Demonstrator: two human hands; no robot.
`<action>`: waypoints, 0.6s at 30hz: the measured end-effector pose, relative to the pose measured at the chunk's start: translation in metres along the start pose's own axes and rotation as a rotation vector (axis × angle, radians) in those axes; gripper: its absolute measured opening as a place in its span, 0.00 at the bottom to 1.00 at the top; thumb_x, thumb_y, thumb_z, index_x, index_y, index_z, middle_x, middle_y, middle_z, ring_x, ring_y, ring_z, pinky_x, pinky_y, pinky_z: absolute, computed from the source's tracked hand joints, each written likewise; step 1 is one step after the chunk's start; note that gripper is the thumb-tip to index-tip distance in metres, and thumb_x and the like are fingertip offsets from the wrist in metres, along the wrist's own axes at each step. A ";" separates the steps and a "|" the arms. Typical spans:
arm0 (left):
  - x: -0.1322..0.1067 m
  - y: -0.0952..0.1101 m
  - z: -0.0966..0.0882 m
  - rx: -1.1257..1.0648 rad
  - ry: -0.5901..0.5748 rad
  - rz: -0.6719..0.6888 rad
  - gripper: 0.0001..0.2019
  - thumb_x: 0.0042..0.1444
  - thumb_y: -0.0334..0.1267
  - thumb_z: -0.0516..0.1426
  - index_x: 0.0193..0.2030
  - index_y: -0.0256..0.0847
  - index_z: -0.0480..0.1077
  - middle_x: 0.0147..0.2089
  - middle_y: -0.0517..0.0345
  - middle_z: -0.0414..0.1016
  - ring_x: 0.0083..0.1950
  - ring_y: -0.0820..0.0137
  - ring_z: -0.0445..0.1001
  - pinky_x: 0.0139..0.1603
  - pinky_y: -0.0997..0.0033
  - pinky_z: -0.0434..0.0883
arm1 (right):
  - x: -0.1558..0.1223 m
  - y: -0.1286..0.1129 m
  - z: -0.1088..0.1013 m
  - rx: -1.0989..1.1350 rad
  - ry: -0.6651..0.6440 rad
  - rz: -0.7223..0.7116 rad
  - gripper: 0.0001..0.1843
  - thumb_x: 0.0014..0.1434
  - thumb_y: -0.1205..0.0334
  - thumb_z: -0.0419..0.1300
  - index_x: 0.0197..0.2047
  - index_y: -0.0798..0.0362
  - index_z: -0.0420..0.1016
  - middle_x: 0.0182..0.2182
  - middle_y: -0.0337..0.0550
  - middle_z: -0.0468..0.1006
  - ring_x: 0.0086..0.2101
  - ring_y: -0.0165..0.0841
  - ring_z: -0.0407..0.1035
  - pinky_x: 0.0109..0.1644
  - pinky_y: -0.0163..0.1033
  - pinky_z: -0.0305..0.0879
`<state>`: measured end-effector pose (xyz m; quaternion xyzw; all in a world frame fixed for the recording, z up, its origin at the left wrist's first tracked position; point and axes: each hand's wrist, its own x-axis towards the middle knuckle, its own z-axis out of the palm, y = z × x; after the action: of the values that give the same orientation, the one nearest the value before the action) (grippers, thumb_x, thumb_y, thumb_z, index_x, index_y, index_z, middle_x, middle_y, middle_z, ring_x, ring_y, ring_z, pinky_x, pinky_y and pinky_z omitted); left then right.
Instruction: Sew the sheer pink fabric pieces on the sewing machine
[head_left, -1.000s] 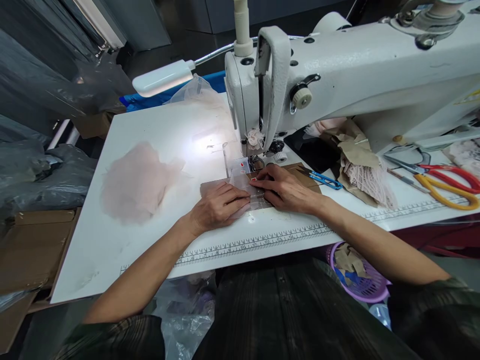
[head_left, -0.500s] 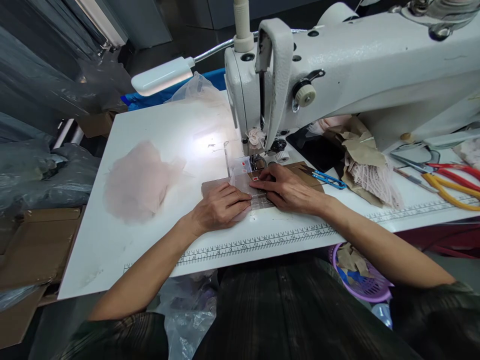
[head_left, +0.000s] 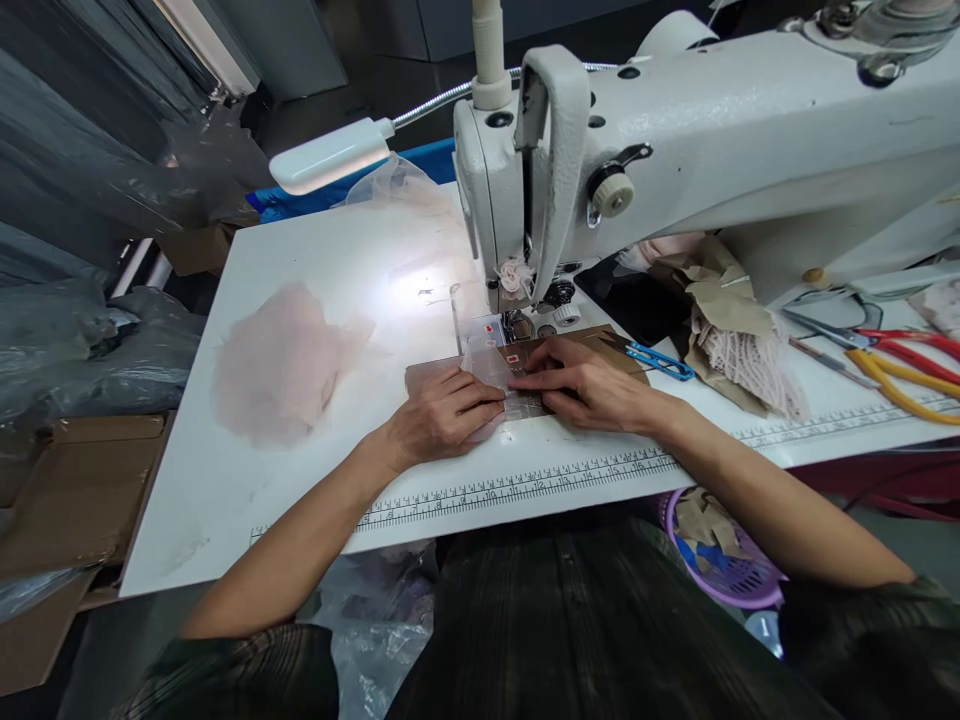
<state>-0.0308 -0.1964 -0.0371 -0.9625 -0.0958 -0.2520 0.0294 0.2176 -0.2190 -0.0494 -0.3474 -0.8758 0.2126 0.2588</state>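
Observation:
A thin strip of sheer pale fabric lies in front of the needle area of a white sewing machine, over a brown card. My left hand is closed on the fabric's left side, its fingers together and bent over it. From the right, my right hand grips the fabric's edge, index finger extended towards my left fingertips; its thumb is hidden. Small red marks show near the presser foot. A pale fabric rosette hangs on the machine head.
Sheer pink fabric lies on the white table at left. Blue thread snips, yellow-handled scissors and pale lace are at right. A lamp lights the table. A purple basket stands below the front edge.
My right hand has shifted slightly to the right and towards me, its index fingertip sliding along the fabric. My left hand stays in nearly the same place.

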 end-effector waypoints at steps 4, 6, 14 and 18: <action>-0.001 -0.002 0.000 0.016 -0.022 0.008 0.05 0.62 0.35 0.56 0.39 0.38 0.73 0.42 0.52 0.81 0.38 0.67 0.77 0.36 0.65 0.73 | 0.000 -0.002 0.003 -0.089 -0.030 -0.031 0.20 0.62 0.67 0.52 0.53 0.44 0.78 0.47 0.49 0.72 0.49 0.40 0.66 0.54 0.50 0.66; -0.002 -0.002 0.002 0.031 -0.028 0.000 0.06 0.63 0.35 0.55 0.39 0.39 0.73 0.42 0.52 0.81 0.38 0.68 0.76 0.36 0.65 0.72 | 0.000 -0.002 0.004 -0.102 -0.030 -0.031 0.20 0.62 0.68 0.52 0.53 0.44 0.78 0.47 0.48 0.72 0.49 0.40 0.66 0.53 0.49 0.66; 0.001 -0.002 -0.013 -0.079 -0.068 -0.089 0.17 0.58 0.51 0.57 0.44 0.39 0.73 0.46 0.49 0.79 0.39 0.65 0.74 0.37 0.62 0.70 | 0.002 -0.005 0.002 -0.130 -0.026 -0.026 0.21 0.61 0.70 0.53 0.52 0.45 0.78 0.46 0.49 0.72 0.48 0.41 0.66 0.53 0.50 0.66; 0.007 -0.014 -0.024 -0.093 -0.117 -0.206 0.24 0.59 0.56 0.54 0.48 0.37 0.73 0.50 0.46 0.77 0.42 0.64 0.74 0.41 0.61 0.71 | 0.001 -0.006 0.004 -0.157 -0.023 -0.034 0.20 0.60 0.70 0.53 0.52 0.49 0.78 0.46 0.51 0.72 0.48 0.43 0.65 0.52 0.51 0.67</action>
<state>-0.0395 -0.1838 -0.0123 -0.9610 -0.1836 -0.2012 -0.0471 0.2114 -0.2229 -0.0485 -0.3493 -0.8985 0.1427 0.2244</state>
